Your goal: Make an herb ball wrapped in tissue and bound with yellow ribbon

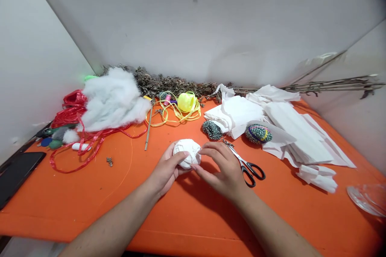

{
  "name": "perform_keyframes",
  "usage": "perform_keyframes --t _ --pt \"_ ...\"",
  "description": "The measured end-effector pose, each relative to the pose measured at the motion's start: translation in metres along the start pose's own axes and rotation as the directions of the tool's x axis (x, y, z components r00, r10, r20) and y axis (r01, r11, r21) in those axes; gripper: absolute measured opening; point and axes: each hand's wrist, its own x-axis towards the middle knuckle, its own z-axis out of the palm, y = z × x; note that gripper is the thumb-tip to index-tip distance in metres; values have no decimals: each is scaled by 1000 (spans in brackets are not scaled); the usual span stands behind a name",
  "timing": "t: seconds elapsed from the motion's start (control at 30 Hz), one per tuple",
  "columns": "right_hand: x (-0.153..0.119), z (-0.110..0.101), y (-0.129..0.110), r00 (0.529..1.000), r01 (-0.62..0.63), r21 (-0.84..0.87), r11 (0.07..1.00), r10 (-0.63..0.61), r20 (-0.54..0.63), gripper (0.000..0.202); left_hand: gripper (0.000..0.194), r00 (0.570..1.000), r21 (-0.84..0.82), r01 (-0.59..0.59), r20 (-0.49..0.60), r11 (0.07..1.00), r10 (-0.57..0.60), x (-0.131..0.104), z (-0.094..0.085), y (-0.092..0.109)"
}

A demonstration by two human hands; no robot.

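A round wad of crumpled white tissue paper [187, 153] is held above the orange table, near its middle. My left hand [165, 166] is closed around its left side, the thumb pressing on top. From the right, my right hand [221, 168] grips the wad's edge with its fingertips. Just beyond that hand lie black-handled scissors [249, 168], their blades partly hidden. A dark green and white yarn bundle [211, 129] and a multicoloured yarn ball [258, 133] rest behind the hands.
Stacked white tissue sheets [297, 132] spread at the right, with a clear plastic container [368, 200] near the edge. White stuffing [113, 100], red ribbon [70, 108] and a black phone [19, 174] occupy the left. Yellow ribbon [187, 102] and dried stems [169, 84] lie along the back.
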Motion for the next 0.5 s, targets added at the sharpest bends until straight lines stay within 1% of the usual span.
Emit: perform_keyframes --t 0.1,0.2,0.27,0.33,0.4,0.5 --pt "-2 6 -4 998 -62 20 998 62 25 6 40 1000 36 -11 -7 999 11 0 0 -3" --pt "-4 10 -6 986 -158 89 983 152 70 6 42 999 78 -19 -41 997 22 0 0 -5" --pt "-5 11 -6 979 -198 143 970 188 76 6 42 998 75 -29 -45 997 33 1 0 -5" --pt "-6 12 -6 979 -202 162 966 194 62 5 41 999 58 -24 -41 998 27 1 1 -5" --pt "-8 12 -6 984 -178 146 973 173 45 4 39 999 44 -18 -40 999 19 1 1 -5" --pt "-9 14 -7 990 -144 123 982 142 26 4 38 998 44 -42 -41 998 43 1 1 -6"
